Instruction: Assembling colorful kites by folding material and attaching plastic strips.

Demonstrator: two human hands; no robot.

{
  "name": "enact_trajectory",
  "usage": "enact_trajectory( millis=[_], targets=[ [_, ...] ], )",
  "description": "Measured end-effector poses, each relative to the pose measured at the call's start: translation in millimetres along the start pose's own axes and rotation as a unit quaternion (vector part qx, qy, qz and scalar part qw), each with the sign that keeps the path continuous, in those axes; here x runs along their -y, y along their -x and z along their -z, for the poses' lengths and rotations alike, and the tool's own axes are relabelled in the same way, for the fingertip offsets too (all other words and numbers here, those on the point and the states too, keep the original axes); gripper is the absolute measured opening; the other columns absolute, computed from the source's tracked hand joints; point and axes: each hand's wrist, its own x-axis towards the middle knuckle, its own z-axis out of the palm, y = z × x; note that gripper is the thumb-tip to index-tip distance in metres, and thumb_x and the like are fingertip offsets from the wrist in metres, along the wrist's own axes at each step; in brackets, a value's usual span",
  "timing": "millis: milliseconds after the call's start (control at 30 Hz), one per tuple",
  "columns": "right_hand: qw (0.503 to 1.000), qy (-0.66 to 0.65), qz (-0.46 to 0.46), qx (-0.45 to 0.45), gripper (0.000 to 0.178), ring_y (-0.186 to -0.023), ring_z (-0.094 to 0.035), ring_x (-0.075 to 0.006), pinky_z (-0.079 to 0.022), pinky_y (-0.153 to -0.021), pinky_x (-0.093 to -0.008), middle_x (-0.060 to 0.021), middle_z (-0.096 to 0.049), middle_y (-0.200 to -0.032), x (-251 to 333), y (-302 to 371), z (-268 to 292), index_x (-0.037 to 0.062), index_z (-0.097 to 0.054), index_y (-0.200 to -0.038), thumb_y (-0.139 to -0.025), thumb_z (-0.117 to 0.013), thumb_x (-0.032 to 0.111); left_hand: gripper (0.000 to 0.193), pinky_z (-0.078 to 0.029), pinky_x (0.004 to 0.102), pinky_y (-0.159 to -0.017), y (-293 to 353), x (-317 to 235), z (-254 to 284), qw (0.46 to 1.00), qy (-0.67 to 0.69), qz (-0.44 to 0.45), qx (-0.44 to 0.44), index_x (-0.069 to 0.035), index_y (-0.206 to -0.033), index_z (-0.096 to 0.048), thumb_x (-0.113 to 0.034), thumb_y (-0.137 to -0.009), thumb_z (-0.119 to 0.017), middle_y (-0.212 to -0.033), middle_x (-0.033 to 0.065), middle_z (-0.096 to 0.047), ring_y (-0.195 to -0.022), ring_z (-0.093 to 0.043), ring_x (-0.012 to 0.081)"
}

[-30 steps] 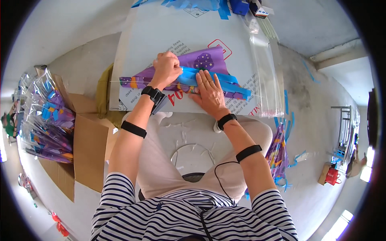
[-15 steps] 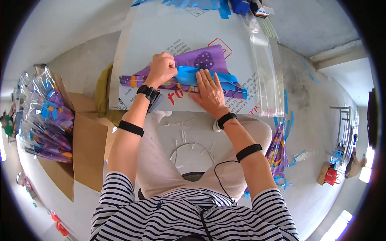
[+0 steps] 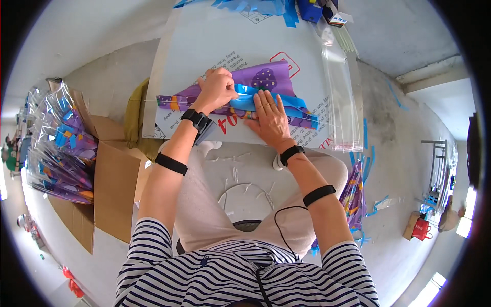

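Note:
A purple printed sheet [image 3: 279,75] with a dotted dark motif lies partly folded on the board-topped table. Across it runs a shiny blue strip [image 3: 295,101], and a thin pale rod [image 3: 152,101] sticks out past the sheet's left end. My left hand [image 3: 217,88] is closed, its fingertips pinching the strip's left end against the sheet. Beside it, my right hand [image 3: 269,115] presses down flat on the strip, fingers stretched out. The near fold of the sheet is partly hidden under both hands.
Clear plastic sleeves [image 3: 341,97] lie along the table's right side. Blue strips [image 3: 255,6] and a small blue box [image 3: 309,10] sit at the far edge. To the left stands an open cardboard box [image 3: 116,189], next to wrapped purple bundles [image 3: 71,148]. Another purple bundle [image 3: 354,192] hangs at the right.
My left hand has slid slightly to the right along the blue strip. My right hand still lies flat on it. The whole view has shifted a little.

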Motion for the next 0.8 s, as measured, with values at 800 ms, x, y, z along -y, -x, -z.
enact_trajectory(
  millis=[800],
  targets=[
    [1.0, 0.004, -0.008, 0.015, 0.083, -0.146, -0.038, -0.0329, -0.02, -0.122, -0.0536, -0.0198, -0.045, -0.153, 1.5, 0.9, -1.9, -0.0025, -0.046, -0.145, -0.086, -0.069, 0.05, 0.012, -0.047, 0.0417, -0.093, 9.9, 31.8, 14.6, 0.99, 0.142, 0.024, -0.009, -0.003, -0.065, -0.069, -0.01, -0.064, -0.078, -0.121, 0.0133, -0.065, -0.117, -0.054, 0.0331]
  ],
)
